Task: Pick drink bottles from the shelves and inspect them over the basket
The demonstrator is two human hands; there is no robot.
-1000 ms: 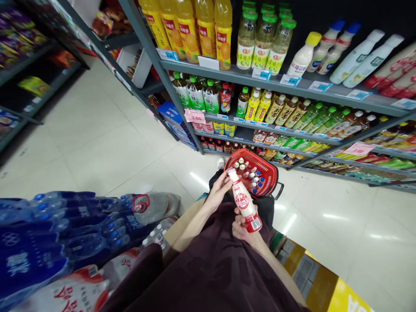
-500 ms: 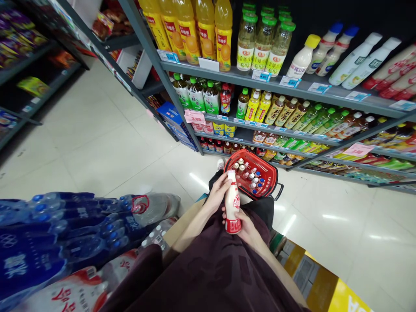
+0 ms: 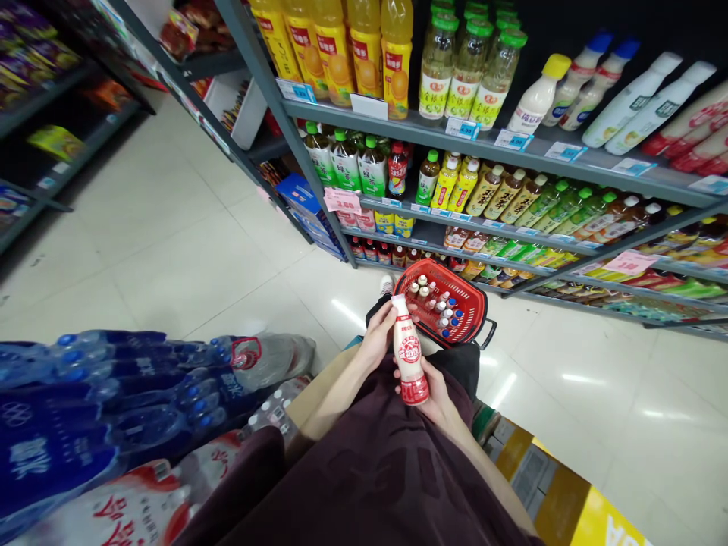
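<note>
A cream-coloured drink bottle with red print and a red base band lies tilted across my lap, its white cap pointing away from me. My left hand grips it near the neck and cap. Lower down, my right hand is wrapped round the base, thumb along the side. Just beyond the bottle, a red plastic basket stands on the floor, holding several bottles with white, cream and blue caps.
Ahead stand shelves of drinks, with orange juice bottles at upper left. Packs of blue-labelled water bottles are stacked at my left. Yellow cartons sit at lower right. Pale tiled floor runs along the left aisle.
The bottle has been turned about its length so its red printed label faces up to me. It tilts slightly more to the left. Both hands stay on it.
</note>
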